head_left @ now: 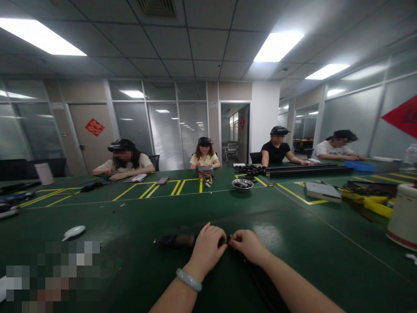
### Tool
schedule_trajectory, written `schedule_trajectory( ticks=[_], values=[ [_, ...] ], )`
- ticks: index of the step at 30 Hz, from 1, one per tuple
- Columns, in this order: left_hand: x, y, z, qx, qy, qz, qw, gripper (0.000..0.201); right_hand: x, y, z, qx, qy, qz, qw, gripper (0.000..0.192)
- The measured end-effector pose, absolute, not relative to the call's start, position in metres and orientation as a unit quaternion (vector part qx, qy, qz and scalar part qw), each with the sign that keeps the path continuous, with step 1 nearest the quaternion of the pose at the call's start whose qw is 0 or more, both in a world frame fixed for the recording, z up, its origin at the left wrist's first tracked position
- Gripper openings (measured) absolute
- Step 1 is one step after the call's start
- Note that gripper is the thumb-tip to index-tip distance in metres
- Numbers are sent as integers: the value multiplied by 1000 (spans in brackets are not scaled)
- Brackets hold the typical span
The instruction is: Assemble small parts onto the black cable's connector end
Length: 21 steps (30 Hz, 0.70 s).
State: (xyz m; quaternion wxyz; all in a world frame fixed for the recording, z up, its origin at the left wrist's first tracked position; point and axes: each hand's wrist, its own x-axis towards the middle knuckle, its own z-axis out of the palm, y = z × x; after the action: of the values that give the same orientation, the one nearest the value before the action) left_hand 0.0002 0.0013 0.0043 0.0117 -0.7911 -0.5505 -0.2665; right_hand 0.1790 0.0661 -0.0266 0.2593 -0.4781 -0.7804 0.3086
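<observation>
A dark, tube-shaped tool (pixel 177 240) lies on the green table in front of me, its narrow end pointing left. My left hand (pixel 210 243) is closed over its right part, thumb and fingers drawn together. Close by on the right, my right hand (pixel 248 247) pinches something small and dark at the tool's end; what it is exactly is hidden by the fingers. The fingertips of both hands almost meet. From below my right hand a dark cable or strip seems to run toward the table's front edge. My left wrist wears a pale bangle (pixel 189 280).
A white spoon (pixel 74 232) lies to the left. Farther off stand a metal bowl (pixel 243 185), a grey box (pixel 322 192), yellow trays (pixel 378 206) and a blue tray (pixel 360 166). A large white container (pixel 404 217) is at the right. Several people sit working across the table.
</observation>
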Motion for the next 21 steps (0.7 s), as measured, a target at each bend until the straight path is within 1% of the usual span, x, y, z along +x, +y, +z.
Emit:
schedule_trajectory(
  ticks=[3, 8, 16, 21],
  values=[
    [0, 1, 4, -788, -551, -274, 12, 14, 179, 67, -28, -477, -777, 318, 259, 15],
    [-1, 1, 3, -788, -551, -273, 23, 5, 180, 66, -28, -467, -778, 326, 265, 16],
    [-3, 0, 5, -794, -536, -285, 26, 10, 180, 67, -29, -475, -779, 314, 263, 15],
    [-3, 1, 3, -797, -533, -282, 32, 7, 180, 66, -28, -472, -783, 309, 263, 16]
  ],
)
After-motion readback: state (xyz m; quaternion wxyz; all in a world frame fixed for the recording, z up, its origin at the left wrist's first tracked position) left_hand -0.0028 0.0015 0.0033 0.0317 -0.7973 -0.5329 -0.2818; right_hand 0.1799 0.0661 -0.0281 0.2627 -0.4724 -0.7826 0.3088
